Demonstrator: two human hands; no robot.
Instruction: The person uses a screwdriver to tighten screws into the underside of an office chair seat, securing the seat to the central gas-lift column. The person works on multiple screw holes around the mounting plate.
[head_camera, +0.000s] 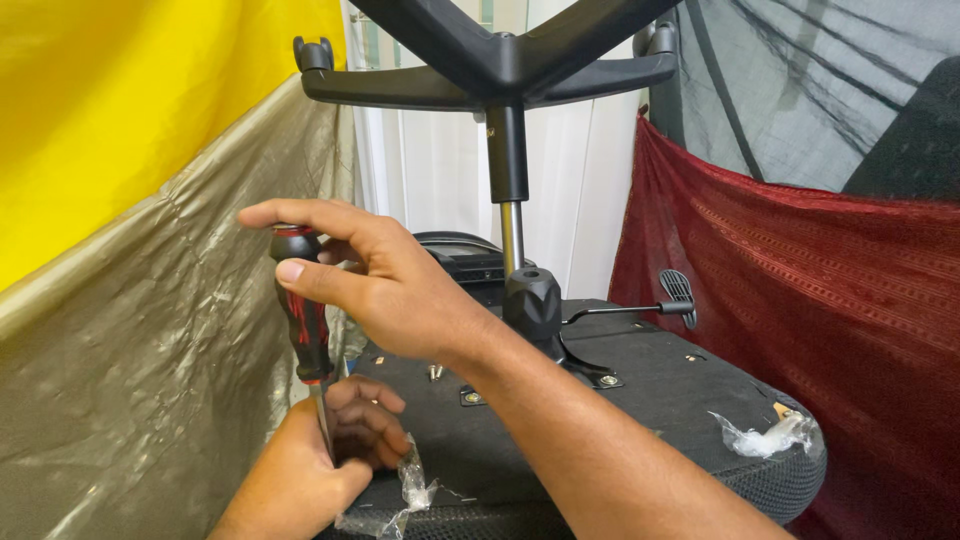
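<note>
- At the near left edge of the upturned chair seat (640, 400), a screwdriver (303, 310) with a red-and-black handle stands almost upright, its tip hidden behind the left hand.
- Right hand (385, 285) is wrapped loosely over the top of the handle, thumb and fingers curled on it, not fully clenched.
- Left hand (335, 440) is closed low around the metal shaft, steadying it at the seat's edge.
- What the tip bears on cannot be seen; judging by the grip, a fastener there is being worked and is not yet finished.
- Farther in, the mechanism plate (590, 372) looks already fixed, with a bolt head showing, and another bolt (436, 372) stands up from the seat.
- Gas column (510, 215) and star base (500, 65) are already mounted above.
- Scraps of clear plastic wrap (770, 437) cling to the seat rim.
</note>
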